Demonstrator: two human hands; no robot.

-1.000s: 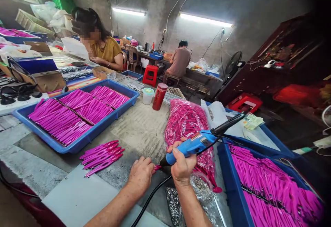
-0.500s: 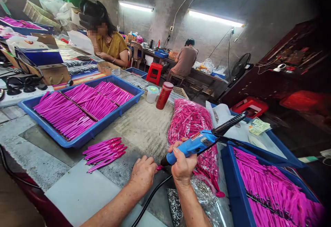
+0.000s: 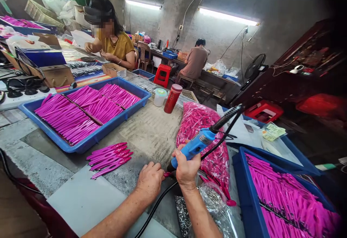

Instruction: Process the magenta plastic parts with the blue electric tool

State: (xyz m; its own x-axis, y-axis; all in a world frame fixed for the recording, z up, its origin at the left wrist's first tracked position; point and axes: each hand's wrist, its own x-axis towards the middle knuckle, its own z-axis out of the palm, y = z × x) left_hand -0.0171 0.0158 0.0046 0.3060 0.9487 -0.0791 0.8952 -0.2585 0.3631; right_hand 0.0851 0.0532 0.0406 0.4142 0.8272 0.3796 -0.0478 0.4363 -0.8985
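Note:
My right hand [image 3: 189, 169] is wrapped round a blue electric screwdriver [image 3: 195, 145], tilted with its black nose down and its cable end up to the right. The nose is at a small magenta plastic piece [image 3: 167, 174]; the exact contact cannot be made out. My left hand [image 3: 149, 178] is closed on this piece against the table, and hides most of it. Left of my hands lies a small fan of slim magenta plastic pieces [image 3: 110, 160] with darker red ends. Beside my right wrist sits a clear bag of small metal screws [image 3: 182, 214].
A blue tray [image 3: 78, 147] of magenta pieces stands at the left, another blue tray [image 3: 245, 194] at the right. A bulging bag of pinkish-red parts [image 3: 200, 120], a red flask [image 3: 172, 98] and a lidded tub [image 3: 159, 98] stand beyond my hands. Two people sit farther back.
The screwdriver has tipped steeper, its rear end swinging left, and my right hand shifted slightly left. My left hand stays nearly still. The person at left has lowered a hand from the face.

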